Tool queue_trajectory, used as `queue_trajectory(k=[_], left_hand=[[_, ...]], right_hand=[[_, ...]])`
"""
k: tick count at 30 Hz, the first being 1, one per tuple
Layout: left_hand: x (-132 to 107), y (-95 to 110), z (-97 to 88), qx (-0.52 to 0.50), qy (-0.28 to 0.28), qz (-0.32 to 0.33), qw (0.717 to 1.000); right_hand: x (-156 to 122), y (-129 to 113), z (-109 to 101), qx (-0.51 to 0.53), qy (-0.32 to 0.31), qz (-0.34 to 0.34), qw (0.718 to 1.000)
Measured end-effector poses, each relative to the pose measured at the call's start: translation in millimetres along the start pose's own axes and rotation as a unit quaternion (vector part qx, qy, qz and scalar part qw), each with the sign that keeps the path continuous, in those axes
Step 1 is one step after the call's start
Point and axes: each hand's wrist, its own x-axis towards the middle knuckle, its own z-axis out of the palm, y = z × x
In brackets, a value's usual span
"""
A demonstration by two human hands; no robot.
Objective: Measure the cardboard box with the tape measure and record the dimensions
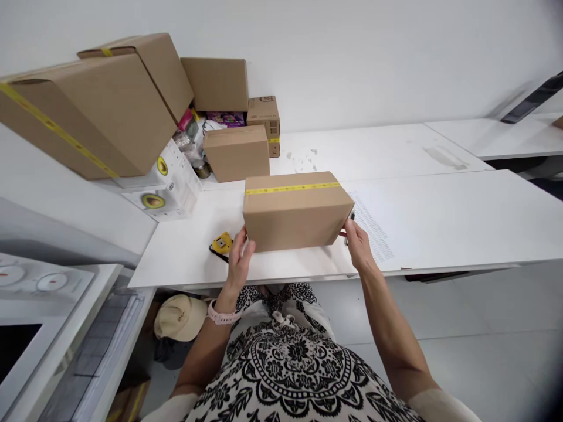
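A closed brown cardboard box (292,220) with yellow tape along its top is at the front of the white table. My left hand (240,256) grips its lower left end, thumb on the near face and the other fingers partly behind it. At the lower right corner, my right hand (358,241) holds the opposite end, its fingertips partly hidden by the box. Whether the box rests on the table or is slightly raised, I cannot tell. A yellow tape measure (221,242) lies just left of my left hand. Beneath my right hand a red-handled tool and a dark pen-like item partly show.
A printed sheet (372,225) lies right of the box. Behind stand a smaller carton (237,153) and a stack of large taped boxes (94,108) on a white avocado-print box (165,184). A microwave (39,310) is at lower left, near a beige cap (180,317).
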Motion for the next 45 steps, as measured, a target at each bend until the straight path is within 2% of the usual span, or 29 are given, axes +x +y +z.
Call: queue_trajectory(k=[3, 5, 8, 11, 14, 17, 19, 22, 24, 29, 31, 33, 34, 35, 36, 38, 40, 41, 43, 45], left_hand=[[24, 18, -9.8, 0.027, 0.050, 0.044, 0.997], [39, 21, -14.8, 0.046, 0.047, 0.047, 0.997], [53, 12, -14.3, 0.065, 0.006, 0.021, 0.998], [53, -1, -15.9, 0.084, -0.013, -0.010, 0.996], [46, -14, -33.6, 0.141, 0.056, -0.009, 0.988], [39, -28, -62.3, 0.270, 0.122, -0.003, 0.955], [34, -38, -78.2, 0.338, 0.105, -0.035, 0.934], [28, -51, -86.5, 0.377, 0.024, -0.097, 0.921], [25, -57, -81.8, 0.378, -0.007, -0.124, 0.917], [25, -62, -66.7, 0.296, 0.051, -0.156, 0.941], [21, -54, -69.7, 0.263, 0.045, -0.153, 0.952], [12, -36, -76.8, 0.202, 0.016, -0.147, 0.968], [6, -24, -80.0, 0.166, -0.007, -0.141, 0.976], [0, -10, -81.9, 0.074, -0.054, -0.133, 0.987], [-6, 5, -81.7, -0.007, -0.101, -0.126, 0.987], [-16, 33, -73.8, -0.101, -0.197, -0.121, 0.968], [-20, 53, -58.5, -0.127, -0.272, -0.116, 0.947], [-21, 59, -50.1, -0.124, -0.292, -0.118, 0.941], [-20, 66, -36.4, -0.102, -0.306, -0.119, 0.939], [-18, 66, -29.3, -0.080, -0.310, -0.114, 0.941]], right_hand=[[0, -29, 5, -0.058, 0.007, -0.063, 0.996], [7, -42, 9, -0.087, 0.019, -0.079, 0.993], [23, -44, 17, -0.110, 0.026, -0.038, 0.993], [34, -34, 22, -0.088, 0.030, 0.007, 0.996], [36, -26, 21, -0.057, 0.090, -0.020, 0.994], [26, -21, 16, -0.034, 0.178, -0.042, 0.983], [17, -20, 14, -0.016, 0.216, -0.037, 0.976], [0, -18, 13, 0.004, 0.239, -0.023, 0.971], [-9, -17, 14, 0.009, 0.242, -0.017, 0.970], [-23, -19, 15, 0.011, 0.246, -0.012, 0.969], [-31, -23, 15, 0.004, 0.253, -0.020, 0.967], [-44, -30, 18, -0.007, 0.255, -0.033, 0.966], [-51, -35, 22, -0.009, 0.240, -0.038, 0.970], [-60, -41, 28, -0.004, 0.204, -0.039, 0.978], [-68, -47, 35, 0.008, 0.141, -0.034, 0.989], [-83, -61, 53, 0.053, -0.051, 0.001, 0.997], [-94, -71, 71, 0.109, -0.239, 0.050, 0.964], [-98, -74, 78, 0.133, -0.296, 0.072, 0.943], [-102, -76, 88, 0.164, -0.341, 0.102, 0.920], [-102, -75, 90, 0.175, -0.343, 0.126, 0.914]])
